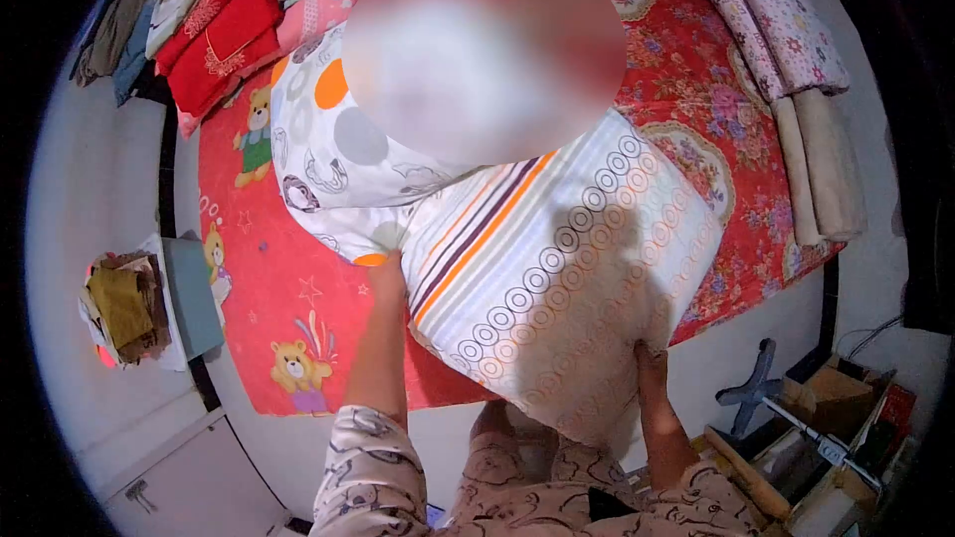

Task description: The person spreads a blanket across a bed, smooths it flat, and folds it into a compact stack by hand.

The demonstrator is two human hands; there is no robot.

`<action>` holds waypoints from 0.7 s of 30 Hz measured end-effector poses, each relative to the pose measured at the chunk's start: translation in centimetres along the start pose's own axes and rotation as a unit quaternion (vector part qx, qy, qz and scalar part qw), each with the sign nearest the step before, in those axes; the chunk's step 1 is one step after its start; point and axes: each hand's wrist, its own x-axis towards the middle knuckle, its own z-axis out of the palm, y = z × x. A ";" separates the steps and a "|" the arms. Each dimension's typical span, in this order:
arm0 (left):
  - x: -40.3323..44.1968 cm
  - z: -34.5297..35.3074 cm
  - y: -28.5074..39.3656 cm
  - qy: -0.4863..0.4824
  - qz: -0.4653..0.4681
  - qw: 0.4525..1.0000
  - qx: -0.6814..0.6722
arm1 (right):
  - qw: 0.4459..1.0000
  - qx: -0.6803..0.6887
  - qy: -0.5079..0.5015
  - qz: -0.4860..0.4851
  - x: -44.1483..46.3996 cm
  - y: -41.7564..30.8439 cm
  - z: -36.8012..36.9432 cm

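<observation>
A large white bed cover spreads over the front of the bed, one face striped and lined with rows of rings. Its other face, with grey and orange dots and sketched shapes, shows folded at the left. My left hand is closed on the cloth where the two faces meet, its fingers partly hidden by the fabric. At the cover's near right edge, my right hand pinches the border. Between the hands the cloth slopes down past the bed's front edge. A blurred oval hides the cover's far part.
Beneath lies a red bedsheet with bears and flowers. Folded clothes are piled at the back left, and rolled bedding rests along the right. A small blue-grey stand holds cloths at the left. Boxes crowd the floor at right.
</observation>
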 end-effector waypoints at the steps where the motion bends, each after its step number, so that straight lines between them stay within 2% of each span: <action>1: -0.8 0.2 -1.0 0.023 0.030 0.995 -0.093 | 0.999 0.038 -0.029 -0.003 0.6 -0.6 -0.4; 3: 2.6 -1.3 -9.8 0.062 0.144 0.984 -0.085 | 0.996 0.071 -0.059 0.000 1.2 -0.2 -2.6; 5: -3.8 -4.4 -6.7 0.002 0.122 0.991 -0.060 | 0.997 0.052 -0.051 0.031 4.9 0.3 -4.3; 6: -6.9 -5.1 -6.2 0.023 0.113 0.993 -0.001 | 0.997 0.046 -0.051 0.041 5.7 -0.6 -4.9; 8: -12.5 -5.0 -5.3 0.035 0.097 0.993 0.065 | 0.985 0.170 -0.011 -0.016 5.1 -8.2 -4.9; 9: -14.9 -4.4 -5.0 0.024 0.088 0.993 0.072 | 0.994 0.077 0.016 -0.082 7.6 -9.4 -5.8; 10: -16.3 -3.0 -6.4 0.075 0.087 0.991 0.069 | 0.988 -0.019 0.046 -0.145 9.7 -10.7 -6.6; 11: -16.6 -2.1 -9.0 0.061 0.028 0.990 0.123 | 0.981 -0.003 0.013 -0.192 8.3 -14.5 -6.7; 13: -21.0 0.3 -7.2 0.040 0.009 0.991 0.130 | 0.955 -0.010 -0.018 -0.296 5.8 -21.3 -6.6; 14: -22.5 1.9 -6.6 0.032 -0.060 0.987 0.146 | 0.936 -0.036 -0.016 -0.349 5.8 -22.9 -6.6; 15: -23.5 3.3 -8.4 0.050 0.014 0.984 0.170 | 0.936 -0.029 -0.019 -0.350 6.7 -23.9 -6.4; 16: -23.9 5.0 -9.2 0.041 -0.003 0.986 0.161 | 0.930 -0.108 -0.015 -0.352 7.7 -24.6 -6.3; 17: -24.9 5.9 -9.5 0.042 0.029 0.982 0.179 | 0.918 -0.189 -0.012 -0.349 8.3 -24.9 -6.1; 18: -26.2 6.4 -8.4 0.024 0.048 0.990 0.128 | 0.920 -0.183 -0.014 -0.346 8.8 -24.7 -5.5; 20: -26.9 6.2 -6.2 -0.066 -0.018 0.979 0.192 | 0.811 -0.401 0.108 -0.411 9.6 -23.1 -3.6; 21: -26.5 6.2 -6.6 -0.064 -0.014 0.978 0.199 | 0.814 -0.406 0.100 -0.403 9.6 -21.6 -2.6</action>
